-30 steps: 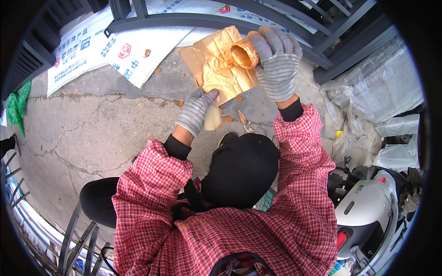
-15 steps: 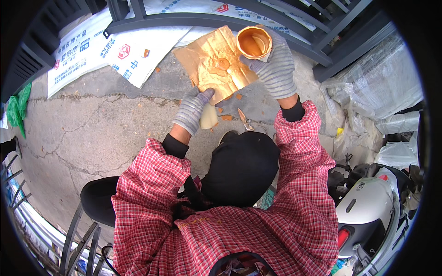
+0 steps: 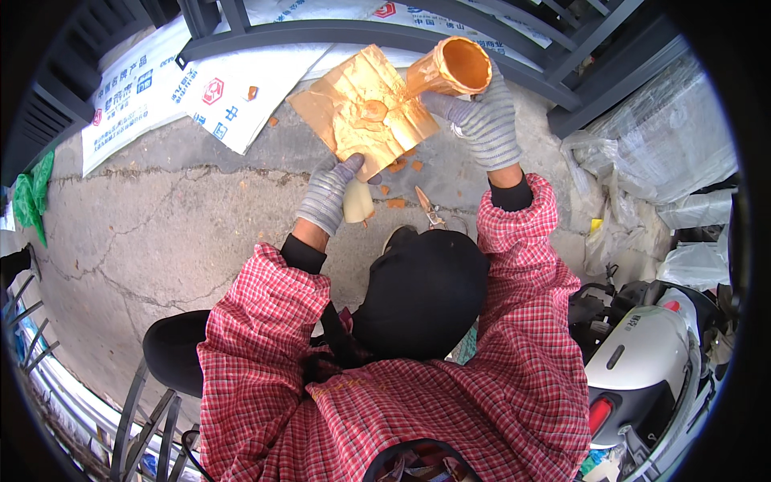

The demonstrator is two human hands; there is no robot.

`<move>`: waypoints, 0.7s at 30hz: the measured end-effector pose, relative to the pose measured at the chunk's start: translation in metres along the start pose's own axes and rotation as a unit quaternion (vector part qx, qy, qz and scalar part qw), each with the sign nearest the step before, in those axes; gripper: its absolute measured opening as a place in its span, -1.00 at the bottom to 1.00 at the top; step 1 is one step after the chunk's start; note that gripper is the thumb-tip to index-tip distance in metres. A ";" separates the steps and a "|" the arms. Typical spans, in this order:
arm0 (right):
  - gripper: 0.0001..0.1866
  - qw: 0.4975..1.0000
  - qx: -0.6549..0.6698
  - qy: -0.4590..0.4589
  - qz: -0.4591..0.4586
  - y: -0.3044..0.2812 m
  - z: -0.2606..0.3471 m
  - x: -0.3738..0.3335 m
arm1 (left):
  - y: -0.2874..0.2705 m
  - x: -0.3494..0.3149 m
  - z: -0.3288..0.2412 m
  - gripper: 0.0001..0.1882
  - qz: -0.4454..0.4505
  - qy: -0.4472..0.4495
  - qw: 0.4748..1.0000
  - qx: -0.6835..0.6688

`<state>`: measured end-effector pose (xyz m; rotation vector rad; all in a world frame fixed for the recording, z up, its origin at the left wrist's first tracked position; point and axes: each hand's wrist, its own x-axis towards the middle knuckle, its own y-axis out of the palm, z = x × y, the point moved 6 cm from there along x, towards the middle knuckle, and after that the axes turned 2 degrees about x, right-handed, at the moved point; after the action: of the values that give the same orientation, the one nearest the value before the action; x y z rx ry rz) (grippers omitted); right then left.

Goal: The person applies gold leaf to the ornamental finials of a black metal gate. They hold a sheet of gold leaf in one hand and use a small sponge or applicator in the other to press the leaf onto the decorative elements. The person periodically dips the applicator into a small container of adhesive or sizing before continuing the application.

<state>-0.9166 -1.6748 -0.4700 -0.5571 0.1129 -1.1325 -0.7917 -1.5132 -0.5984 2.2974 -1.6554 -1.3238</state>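
Note:
My left hand, in a striped grey glove, pinches the near edge of a creased gold-coloured sheet. A wet-looking orange-gold patch lies at the sheet's middle. My right hand, gloved likewise, grips an orange-gold cup with an uneven rim. The cup leans with its mouth toward the upper right and its lower end at the sheet's right side; whether they touch I cannot tell. A pale cream piece shows just below my left hand. On the ground lies a metal hand tool, its kind unclear.
Orange scraps are scattered on the cracked concrete. Printed white sheeting lies beneath a dark metal frame at the far side. Plastic-wrapped bundles and a white scooter stand to the right.
The cup has tipped over from its more upright pose, its mouth swinging right and its side now showing. The sheet in my left hand has shifted slightly left.

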 end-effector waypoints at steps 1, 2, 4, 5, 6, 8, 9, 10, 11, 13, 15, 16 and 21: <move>-0.31 1.000 0.010 -0.005 -0.015 -0.003 -0.001 -0.002 | -0.003 0.001 0.002 -0.63 -0.003 -0.003 1.000 -0.001; -0.32 1.000 0.016 0.000 -0.018 -0.004 -0.010 -0.002 | -0.007 0.002 0.003 -0.63 -0.007 -0.006 1.000 -0.002; -0.34 0.999 0.028 0.011 -0.027 -0.005 -0.044 -0.001 | -0.011 0.001 0.000 -0.64 -0.033 -0.008 0.999 -0.013; -0.33 0.997 0.061 0.033 -0.023 -0.003 -0.058 -0.001 | -0.014 0.001 -0.002 -0.64 -0.044 -0.009 0.999 -0.018; -0.32 0.997 0.041 0.058 -0.031 0.001 -0.073 -0.003 | -0.016 0.000 -0.005 -0.64 -0.050 0.004 0.998 -0.023; -0.30 0.993 0.001 0.109 -0.044 0.014 -0.104 -0.010 | -0.022 -0.005 -0.013 -0.65 -0.061 0.031 0.997 -0.031; -0.29 0.991 0.015 0.130 -0.038 0.025 -0.128 -0.016 | -0.024 -0.005 -0.016 -0.65 -0.040 0.058 0.997 -0.039; -0.28 0.988 0.030 0.151 -0.034 0.038 -0.154 -0.024 | -0.028 -0.006 -0.017 -0.64 -0.052 0.056 0.996 -0.034; -0.27 0.984 0.045 0.171 -0.029 0.048 -0.174 -0.031 | -0.032 -0.006 -0.017 -0.63 -0.063 0.055 0.996 -0.031; -0.29 0.976 0.032 0.213 -0.024 0.067 -0.191 -0.039 | -0.034 -0.014 -0.024 -0.63 -0.081 0.059 0.994 -0.040; -0.30 0.973 0.031 0.227 -0.034 0.082 -0.211 -0.044 | -0.032 -0.017 -0.031 -0.65 -0.065 0.067 0.995 -0.046; -0.30 0.972 0.018 0.230 -0.035 0.087 -0.217 -0.043 | -0.033 -0.019 -0.034 -0.66 -0.057 0.071 0.995 -0.049; -0.29 0.972 -0.057 0.226 -0.044 0.101 -0.239 -0.045 | -0.031 -0.022 -0.046 -0.67 -0.081 0.070 0.993 -0.046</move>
<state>-0.9392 -1.6912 -0.7318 -0.3993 0.5536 -1.3320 -0.7406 -1.5020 -0.5698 2.4519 -1.3625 -1.2041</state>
